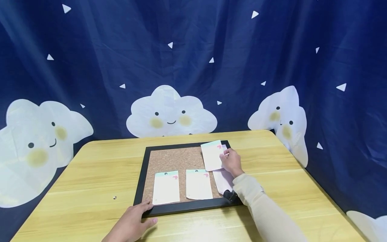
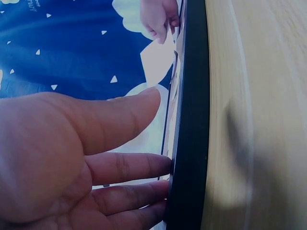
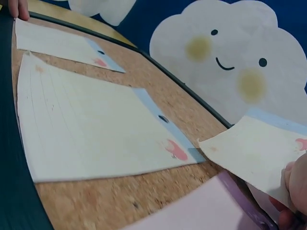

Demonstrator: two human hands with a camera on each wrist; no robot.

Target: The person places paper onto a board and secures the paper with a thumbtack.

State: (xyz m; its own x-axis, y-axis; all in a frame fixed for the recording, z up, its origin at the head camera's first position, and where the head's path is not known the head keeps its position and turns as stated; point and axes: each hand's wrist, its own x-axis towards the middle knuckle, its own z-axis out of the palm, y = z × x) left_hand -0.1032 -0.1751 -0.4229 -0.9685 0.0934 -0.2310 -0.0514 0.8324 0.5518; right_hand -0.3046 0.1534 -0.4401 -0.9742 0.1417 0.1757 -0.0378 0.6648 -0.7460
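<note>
A corkboard (image 1: 173, 158) with a black frame lies on the wooden table. My left hand (image 1: 130, 222) rests at its near left corner; in the left wrist view, straight fingers (image 2: 129, 165) touch the frame's edge. Between thumb and fingers my right hand (image 1: 232, 162) pinches a cream note sheet (image 1: 212, 157) with a green top band and pink figure, above the board's far right part. Under it lies a pale purple sheet (image 1: 223, 180), partly hidden by the hand and sheet. Two similar cream sheets, a left one (image 1: 166, 191) and a middle one (image 1: 199, 187), each have a tack in the top band.
Left of the board, a small shiny tack (image 1: 114, 198) lies on the table (image 1: 90, 174). A dark object (image 1: 230, 195), seemingly on the right wrist, hangs over the near right corner. A blue curtain (image 1: 193, 30) with clouds and triangles surrounds the table's far sides.
</note>
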